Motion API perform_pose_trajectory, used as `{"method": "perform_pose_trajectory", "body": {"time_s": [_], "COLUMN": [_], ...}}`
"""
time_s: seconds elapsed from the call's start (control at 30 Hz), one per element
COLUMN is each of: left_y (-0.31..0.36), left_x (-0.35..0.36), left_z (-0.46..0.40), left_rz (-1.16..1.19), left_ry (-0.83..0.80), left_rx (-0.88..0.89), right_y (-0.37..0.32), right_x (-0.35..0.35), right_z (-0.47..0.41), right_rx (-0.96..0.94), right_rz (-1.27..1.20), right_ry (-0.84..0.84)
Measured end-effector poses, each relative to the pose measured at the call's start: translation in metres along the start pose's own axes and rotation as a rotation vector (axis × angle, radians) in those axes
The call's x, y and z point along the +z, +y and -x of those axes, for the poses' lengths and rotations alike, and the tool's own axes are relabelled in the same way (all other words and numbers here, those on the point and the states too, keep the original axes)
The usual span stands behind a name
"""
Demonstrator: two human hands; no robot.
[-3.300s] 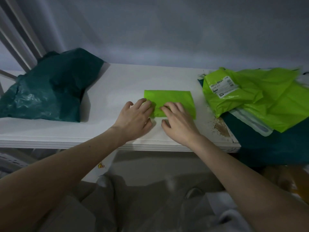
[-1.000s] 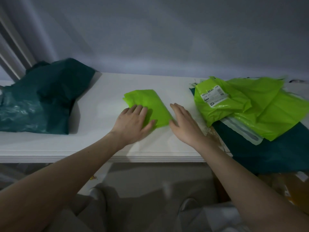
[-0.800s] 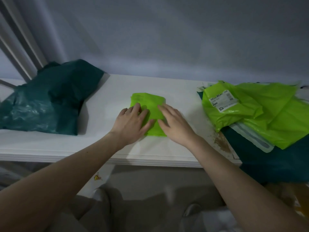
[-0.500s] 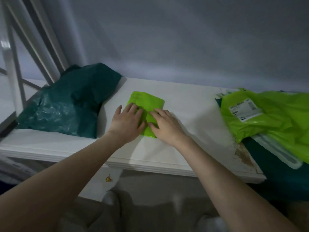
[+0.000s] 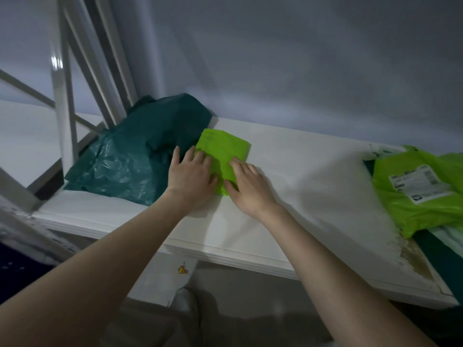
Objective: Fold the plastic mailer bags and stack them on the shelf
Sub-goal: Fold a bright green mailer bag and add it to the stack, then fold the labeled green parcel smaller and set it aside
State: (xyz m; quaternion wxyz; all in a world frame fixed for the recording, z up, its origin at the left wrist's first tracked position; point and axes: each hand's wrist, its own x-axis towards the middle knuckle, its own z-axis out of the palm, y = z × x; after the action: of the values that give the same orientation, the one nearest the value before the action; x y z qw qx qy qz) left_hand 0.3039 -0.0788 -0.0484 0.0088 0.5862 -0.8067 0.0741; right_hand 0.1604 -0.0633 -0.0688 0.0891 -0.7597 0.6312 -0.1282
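Observation:
A folded bright green mailer bag [image 5: 223,149] lies flat on the white shelf [image 5: 295,176], right beside a pile of dark teal bags [image 5: 140,149]. My left hand [image 5: 191,175] rests on the bag's left edge with straight fingers, its outer fingers reaching the teal pile. My right hand [image 5: 248,185] presses the bag's near right part with flat fingers. Both hands cover the bag's near end.
Unfolded green mailers [image 5: 421,189], one with a white shipping label, lie over dark teal plastic at the right end of the shelf. White metal frame bars [image 5: 62,96] rise at the left. A grey wall backs the shelf. A brown stain marks the shelf's right front.
Both hands have slid the folded green bag leftward along the shelf until it sits against the teal pile. The view has swung left with it.

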Motion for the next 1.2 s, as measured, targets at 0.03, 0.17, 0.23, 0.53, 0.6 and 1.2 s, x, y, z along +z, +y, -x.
{"method": "perform_pose_trajectory", "body": {"time_s": [0.03,0.17,0.23,0.53,0.6,1.2], "left_y": [-0.001,-0.002,-0.003,0.004,0.011,0.178], "left_x": [0.000,0.000,0.000,-0.006,-0.011,-0.074], "left_z": [0.000,-0.002,-0.002,-0.003,-0.004,-0.011], "left_rz": [-0.004,-0.024,-0.015,0.045,0.060,0.403], "left_ry": [0.002,0.000,-0.003,0.082,0.096,0.217], "left_rx": [-0.009,-0.019,-0.025,0.021,0.043,0.280], "right_y": [0.000,-0.002,-0.003,0.007,0.012,0.131], "right_x": [0.002,0.005,0.006,-0.017,-0.026,-0.143], "right_z": [-0.001,-0.005,-0.005,0.002,0.006,0.113], "right_rx": [-0.009,-0.019,-0.018,0.027,0.032,0.280], "right_rz": [-0.002,-0.020,-0.022,-0.005,0.002,0.079], "right_ry": [-0.002,-0.025,-0.023,0.090,0.113,0.434]}}
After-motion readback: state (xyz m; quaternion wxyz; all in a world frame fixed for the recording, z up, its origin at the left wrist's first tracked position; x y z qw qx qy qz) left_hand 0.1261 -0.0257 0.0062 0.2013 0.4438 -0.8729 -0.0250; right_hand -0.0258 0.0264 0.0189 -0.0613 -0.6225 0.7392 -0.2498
